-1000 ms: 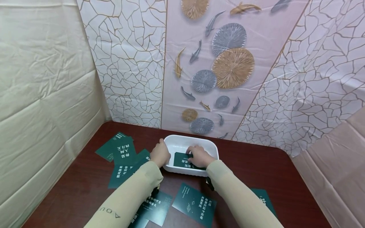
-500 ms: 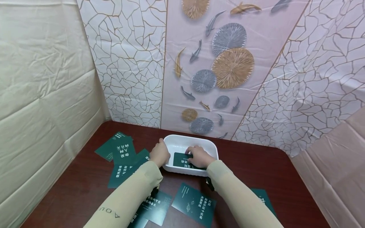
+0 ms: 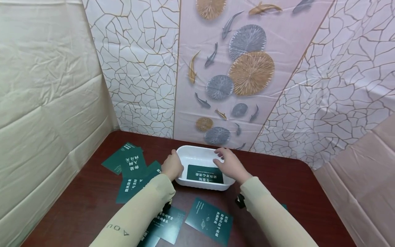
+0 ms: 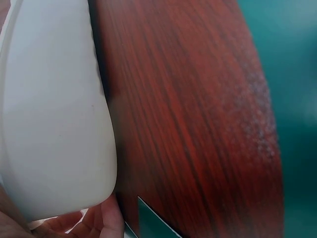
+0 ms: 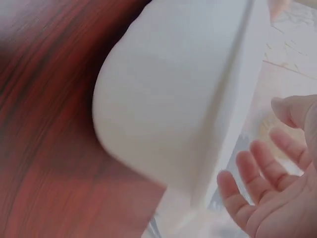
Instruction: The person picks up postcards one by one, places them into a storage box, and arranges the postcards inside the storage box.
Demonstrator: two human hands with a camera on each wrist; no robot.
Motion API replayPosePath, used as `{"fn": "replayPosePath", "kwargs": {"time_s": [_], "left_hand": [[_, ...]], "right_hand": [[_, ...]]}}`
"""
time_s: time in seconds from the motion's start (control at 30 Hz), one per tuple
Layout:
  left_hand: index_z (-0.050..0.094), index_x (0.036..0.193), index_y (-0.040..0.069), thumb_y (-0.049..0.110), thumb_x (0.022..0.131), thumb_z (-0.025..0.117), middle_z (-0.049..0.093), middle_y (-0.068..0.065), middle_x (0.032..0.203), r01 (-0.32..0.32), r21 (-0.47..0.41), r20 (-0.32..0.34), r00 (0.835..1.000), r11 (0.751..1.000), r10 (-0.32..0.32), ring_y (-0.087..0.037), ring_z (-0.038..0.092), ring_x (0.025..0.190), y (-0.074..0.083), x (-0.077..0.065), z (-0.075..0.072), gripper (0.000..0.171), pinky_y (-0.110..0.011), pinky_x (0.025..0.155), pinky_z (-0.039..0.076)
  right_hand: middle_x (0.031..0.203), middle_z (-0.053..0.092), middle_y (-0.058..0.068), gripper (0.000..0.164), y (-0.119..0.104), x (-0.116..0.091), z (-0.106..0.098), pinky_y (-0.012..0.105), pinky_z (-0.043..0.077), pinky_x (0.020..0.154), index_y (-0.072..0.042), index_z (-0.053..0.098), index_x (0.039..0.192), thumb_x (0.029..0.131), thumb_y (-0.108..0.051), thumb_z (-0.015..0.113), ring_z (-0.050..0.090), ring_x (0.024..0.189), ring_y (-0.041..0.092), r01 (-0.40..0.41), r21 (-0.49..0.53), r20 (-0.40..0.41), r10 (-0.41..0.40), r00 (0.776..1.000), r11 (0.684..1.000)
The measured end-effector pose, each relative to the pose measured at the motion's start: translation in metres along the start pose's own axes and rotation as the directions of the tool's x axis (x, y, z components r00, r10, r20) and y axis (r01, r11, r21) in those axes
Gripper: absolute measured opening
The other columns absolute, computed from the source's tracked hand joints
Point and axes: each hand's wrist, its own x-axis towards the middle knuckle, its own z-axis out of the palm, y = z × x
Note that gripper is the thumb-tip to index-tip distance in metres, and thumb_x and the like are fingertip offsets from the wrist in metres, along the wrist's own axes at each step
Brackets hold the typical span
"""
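The dark red worktop [image 3: 293, 181] carries everything. On it, toward the far edge, sits the white tub [image 3: 200, 185], upright, its long axis running left to right with the right end slightly nearer the person. It looks like light, stiff plastic, best held by the rim at its short ends. The left hand [image 3: 172, 166] does so, fingers clamped on the left end. The right hand [image 3: 229, 166] hangs above the opposite end, its fingers apart and holding nothing. Next in size come the green cards [image 3: 133, 163], overlapping at left, and the single card [image 3: 213, 219] before the tub, slanting away to the left. Inside the tub, beside its near wall, the lettered card [image 3: 205, 174] lies lengthwise with it; probably thin, springy and slick, it would suit a pinch at opposite edges.
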Motion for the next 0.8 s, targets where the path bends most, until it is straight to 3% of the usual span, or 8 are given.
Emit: {"fn": "replayPosePath", "kwargs": {"time_s": [0.23, 0.43, 0.6, 0.73, 0.8], "left_hand": [[0.024, 0.146, -0.001, 0.014, 0.087, 0.068, 0.055, -0.023, 0.123, 0.001, 0.007, 0.001, 1.000, 1.000, -0.001, -0.033, 0.061, 0.099, 0.000, -0.001, -0.001, 0.075, -0.053, 0.083, 0.050], [0.025, 0.146, -0.001, 0.013, 0.086, 0.069, 0.055, -0.022, 0.123, -0.007, -0.003, 0.005, 1.000, 1.000, 0.007, -0.031, 0.061, 0.095, 0.002, -0.002, 0.001, 0.076, -0.053, 0.081, 0.051], [0.026, 0.144, -0.001, 0.012, 0.085, 0.069, 0.056, -0.022, 0.121, 0.001, -0.011, -0.010, 1.000, 1.000, -0.001, -0.031, 0.061, 0.093, 0.001, 0.000, 0.002, 0.074, -0.052, 0.080, 0.052], [0.028, 0.144, 0.000, 0.012, 0.085, 0.070, 0.057, -0.021, 0.119, 0.007, -0.003, -0.016, 1.000, 1.000, -0.007, -0.031, 0.061, 0.094, 0.000, 0.001, 0.002, 0.073, -0.051, 0.080, 0.052], [0.028, 0.144, 0.000, 0.012, 0.085, 0.070, 0.057, -0.021, 0.118, 0.007, -0.002, -0.015, 1.000, 1.000, -0.007, -0.031, 0.061, 0.093, -0.002, 0.001, 0.002, 0.073, -0.051, 0.080, 0.052]], "right_hand": [[0.124, 0.049, 0.016, 0.046, 0.016, -0.033, -0.024, 0.047, 0.049, 0.087, -0.005, 0.051, 0.133, 0.094, -0.026, 0.065, 0.054, 0.110, 0.033, -0.037, 0.041, -0.120, 0.041, 0.992, 0.998], [0.126, 0.045, 0.019, 0.055, 0.045, -0.071, -0.041, 0.051, 0.048, 0.088, -0.005, 0.046, 0.137, 0.093, -0.032, 0.066, 0.052, 0.112, 0.037, -0.080, -0.028, -0.136, 0.075, 0.988, 0.996], [0.129, 0.042, 0.032, 0.075, 0.072, -0.103, -0.056, 0.058, 0.046, 0.086, 0.004, 0.041, 0.138, 0.089, -0.048, 0.066, 0.051, 0.111, 0.045, -0.199, -0.106, -0.022, 0.198, 0.980, 0.974], [0.129, 0.036, 0.044, 0.093, 0.094, -0.120, -0.063, 0.062, 0.042, 0.087, 0.012, 0.037, 0.136, 0.083, -0.058, 0.067, 0.045, 0.115, 0.053, -0.322, -0.161, 0.109, 0.341, 0.934, 0.933], [0.128, 0.036, 0.045, 0.098, 0.104, -0.125, -0.064, 0.062, 0.042, 0.086, 0.015, 0.037, 0.134, 0.079, -0.059, 0.071, 0.042, 0.116, 0.055, -0.347, -0.181, 0.161, 0.376, 0.913, 0.920]]}}
